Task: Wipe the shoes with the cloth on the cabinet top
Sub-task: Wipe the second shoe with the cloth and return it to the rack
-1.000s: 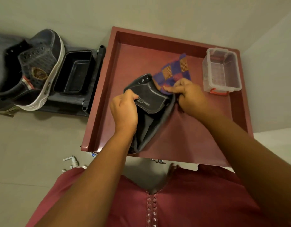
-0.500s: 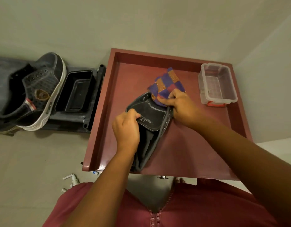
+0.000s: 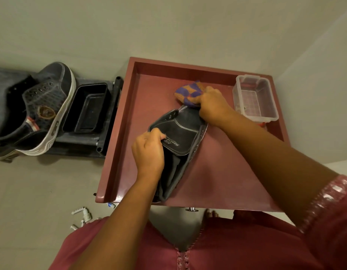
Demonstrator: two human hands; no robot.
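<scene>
Two shoes in view. One dark shoe (image 3: 180, 145) lies on the red cabinet top (image 3: 223, 172), toe pointing far, heel hanging just past the near edge. The second shoe (image 3: 42, 110), dark with a white sole, sits off to the left on a black rack (image 3: 79, 145), right beside one black tub (image 3: 86, 110).

One cloth (image 3: 189, 92), purple and orange checks, bunched up and touching the toe end of the shoe on the cabinet. One clear bin (image 3: 255, 98) in the far right corner of the top, red catch on its near side.

Both hands are busy. Left hand (image 3: 148, 151) has its fingers curled over the shoe's left edge next to the tongue, gripping it. Right hand (image 3: 213, 106) is closed around the cloth, pressing it down at the toe.

A few small white plastic bits (image 3: 81, 215) are on the floor near the left corner of the cabinet.

Compared to half a second ago, the cloth looks way more scrunched; before it fanned out flat past the fingers. The right hand has also slid farther up toward the toe. Left hand hasn't budged from its spot on the shoe's edge.
</scene>
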